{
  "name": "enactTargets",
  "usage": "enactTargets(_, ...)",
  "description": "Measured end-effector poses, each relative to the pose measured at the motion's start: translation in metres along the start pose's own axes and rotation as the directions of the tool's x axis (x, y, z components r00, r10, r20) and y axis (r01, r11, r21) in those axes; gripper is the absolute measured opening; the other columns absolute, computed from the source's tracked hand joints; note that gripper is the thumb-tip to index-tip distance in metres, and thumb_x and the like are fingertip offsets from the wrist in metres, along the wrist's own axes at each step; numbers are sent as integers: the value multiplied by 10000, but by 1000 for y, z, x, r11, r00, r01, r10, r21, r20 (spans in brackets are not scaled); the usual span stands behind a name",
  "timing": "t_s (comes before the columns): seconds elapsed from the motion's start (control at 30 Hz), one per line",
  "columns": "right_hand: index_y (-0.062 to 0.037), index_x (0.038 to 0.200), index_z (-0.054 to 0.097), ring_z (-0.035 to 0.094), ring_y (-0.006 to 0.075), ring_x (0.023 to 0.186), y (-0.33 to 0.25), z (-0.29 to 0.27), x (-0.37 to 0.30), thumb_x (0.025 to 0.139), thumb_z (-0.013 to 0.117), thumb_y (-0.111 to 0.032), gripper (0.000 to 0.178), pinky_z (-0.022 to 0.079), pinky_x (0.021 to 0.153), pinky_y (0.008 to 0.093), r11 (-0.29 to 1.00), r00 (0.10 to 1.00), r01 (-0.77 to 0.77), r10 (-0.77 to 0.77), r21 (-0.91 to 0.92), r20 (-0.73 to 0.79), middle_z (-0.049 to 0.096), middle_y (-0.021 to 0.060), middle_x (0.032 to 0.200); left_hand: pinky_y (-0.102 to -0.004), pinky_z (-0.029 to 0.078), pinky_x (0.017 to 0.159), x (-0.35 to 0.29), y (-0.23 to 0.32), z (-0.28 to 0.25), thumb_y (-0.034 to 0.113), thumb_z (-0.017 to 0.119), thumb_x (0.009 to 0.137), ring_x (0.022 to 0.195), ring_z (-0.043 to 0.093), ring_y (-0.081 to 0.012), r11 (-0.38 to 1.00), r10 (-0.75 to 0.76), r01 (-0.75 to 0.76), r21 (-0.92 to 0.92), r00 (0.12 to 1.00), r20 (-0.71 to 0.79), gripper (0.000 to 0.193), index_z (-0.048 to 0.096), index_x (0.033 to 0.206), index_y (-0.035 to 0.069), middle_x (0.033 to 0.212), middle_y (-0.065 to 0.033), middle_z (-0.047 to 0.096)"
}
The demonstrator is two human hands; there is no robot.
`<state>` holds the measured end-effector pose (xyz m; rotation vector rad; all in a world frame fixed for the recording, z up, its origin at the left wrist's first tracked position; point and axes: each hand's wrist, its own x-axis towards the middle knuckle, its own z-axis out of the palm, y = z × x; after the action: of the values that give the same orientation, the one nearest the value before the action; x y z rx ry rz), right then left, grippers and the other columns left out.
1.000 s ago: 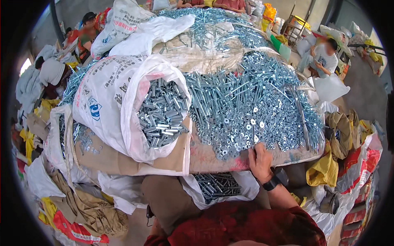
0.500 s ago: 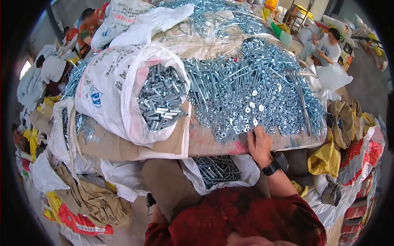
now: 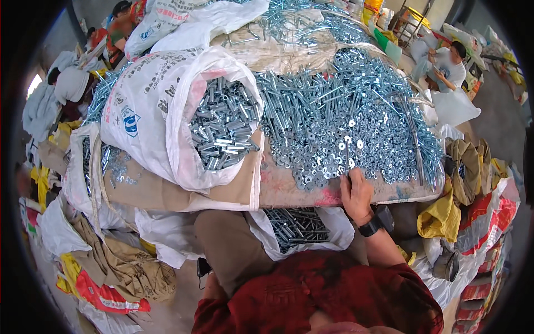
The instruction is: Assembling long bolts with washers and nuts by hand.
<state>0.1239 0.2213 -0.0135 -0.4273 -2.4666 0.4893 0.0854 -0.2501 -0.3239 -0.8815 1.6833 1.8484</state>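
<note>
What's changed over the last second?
Mostly the view: the white sack and washers sit higher in the picture, so the camera likely tilted down. Nothing visibly taken or released. Unchanged: the right hand pinching a thin rod.

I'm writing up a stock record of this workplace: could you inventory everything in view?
Brown-covered work surface: one, brown, centre
Long slender metal rods: many, silver, across it
Small round metal washers: many, silver, its front right
Printed woven sack: one, white, left, open
Short metal tubes: many, silver, inside that sack
Open bag of dark rods: one, white, below front edge
Crumpled sacks: several, brown, yellow, red-white, both sides
Co-workers: at least three, red or white clothing, background
Right hand: one, bare, front edge, holding thin grey rod
Left hand: unclear, lower left
</note>
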Motion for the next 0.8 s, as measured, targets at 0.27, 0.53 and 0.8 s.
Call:
enactTargets(0.27, -41, 899, 498, 544, 399, 621, 6, 3, -2, 900, 626, -112, 146, 408, 538, 479, 997, 998, 67, -68, -44, -4, 537, 170, 760, -364, 515, 538, 3, -2, -2, 182, 586, 877, 656, 632, -219, 1000, -28, 28, -4, 1000, -4, 114, 636, 844, 85, 787, -82, 654)
enactTargets(0.53, -47, 900, 498, 563, 393, 636, 2, 1, 0, 896, 630, -113, 148, 418, 533, 471, 997, 998, 64, -65, -49, -19, 556, 172, 777, -368, 520, 545, 4, -1, -1, 183, 585, 875, 665, 637, -224, 1000, -23, 23, -11, 1000, 0, 118, 639, 838, 84, 794, -85, 659)
enactTargets(0.8, -44, 896, 494, 561, 404, 649, 2, 0, -1, 892, 627, -107, 147, 420, 538, 474, 998, 999, 48, -48, -29, -2, 558, 176, 782, -372, 526, 552, 3, -5, 0, 184, 585, 872, 673, 641, -228, 1000, -23, 23, -20, 1000, 6, 122, 642, 832, 84, 800, -89, 663)
